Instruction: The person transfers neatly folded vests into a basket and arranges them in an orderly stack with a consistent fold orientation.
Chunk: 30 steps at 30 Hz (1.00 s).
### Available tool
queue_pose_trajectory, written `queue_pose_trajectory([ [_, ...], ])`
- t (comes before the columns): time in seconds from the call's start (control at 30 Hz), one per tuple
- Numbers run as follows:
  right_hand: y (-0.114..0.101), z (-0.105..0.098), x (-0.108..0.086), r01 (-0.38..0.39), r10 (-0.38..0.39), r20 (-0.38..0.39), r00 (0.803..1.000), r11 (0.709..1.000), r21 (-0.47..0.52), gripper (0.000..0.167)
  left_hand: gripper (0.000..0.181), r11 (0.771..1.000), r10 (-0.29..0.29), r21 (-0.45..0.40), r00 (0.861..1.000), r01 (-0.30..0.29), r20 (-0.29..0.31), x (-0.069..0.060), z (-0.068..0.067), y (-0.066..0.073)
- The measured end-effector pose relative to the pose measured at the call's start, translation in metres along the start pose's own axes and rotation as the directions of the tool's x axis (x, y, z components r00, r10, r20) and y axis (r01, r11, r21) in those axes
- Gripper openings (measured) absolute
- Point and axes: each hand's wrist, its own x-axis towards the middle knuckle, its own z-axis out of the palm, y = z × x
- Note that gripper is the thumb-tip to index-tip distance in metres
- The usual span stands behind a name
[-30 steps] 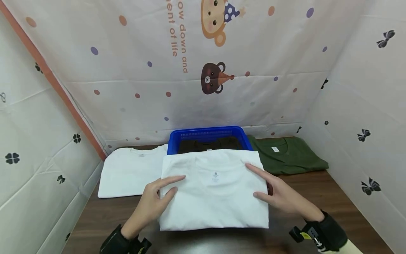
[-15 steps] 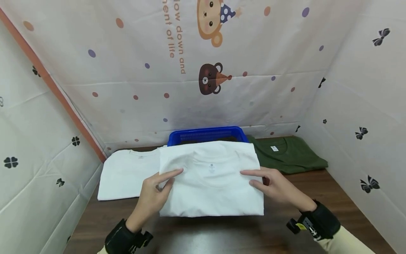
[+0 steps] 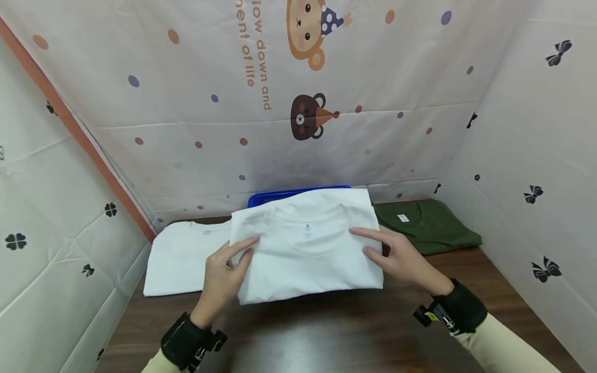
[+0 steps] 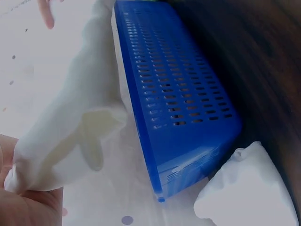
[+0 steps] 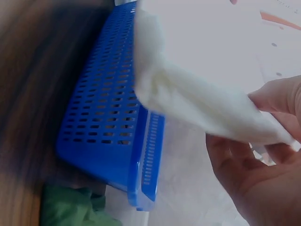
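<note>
brown table (image 3: 303, 336) below, 2 hands (image 3: 223, 274) (image 3: 402, 254) pinch 1 white shirt (image 3: 308, 259) (folded).

A: We see white on the held shirt (image 3: 308, 267) and the left shirt (image 3: 179, 261), dark green on the right shirt (image 3: 431, 230).
B: We note blue on the basket (image 4: 171, 70), brown wood grain on the table (image 3: 298, 336).
A: And the back wall (image 3: 224, 119)?
B: White, we find, with orange, russet and purple dots; sleeves (image 3: 508, 342) cream, wristbands (image 3: 462, 306) black.

Middle white shirt (image 3: 305, 261) farther over blue basket (image 4: 181, 136)
</note>
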Motion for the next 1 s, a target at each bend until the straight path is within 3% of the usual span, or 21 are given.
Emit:
queue_pose_trajectory([
  [0.23,0.007,0.003,0.018,0.016,-0.015,-0.052,0.999,1.000,0.022,0.054,0.047,0.999,-0.018,0.032,1.000,0.018,0.009,0.011,0.003,0.001],
  [0.43,0.014,0.003,0.030,0.001,0.000,-0.042,0.999,0.999,0.041,0.059,0.063,0.999,0.018,0.049,0.998,-0.021,0.063,0.024,0.004,-0.002],
  [0.73,0.027,0.012,0.039,-0.014,0.013,-0.032,0.999,1.000,-0.013,0.064,0.076,0.993,0.040,0.102,0.990,-0.055,0.138,0.037,0.006,-0.014],
  [0.83,0.030,0.012,0.045,-0.003,0.002,-0.040,0.999,1.000,-0.023,0.064,0.076,0.990,0.055,0.123,0.991,-0.070,0.123,0.043,0.007,-0.019],
  [1.0,0.031,0.010,0.055,-0.016,0.015,-0.046,0.999,1.000,-0.025,0.065,0.071,0.988,0.074,0.129,0.996,-0.079,0.044,0.053,0.009,-0.024],
])
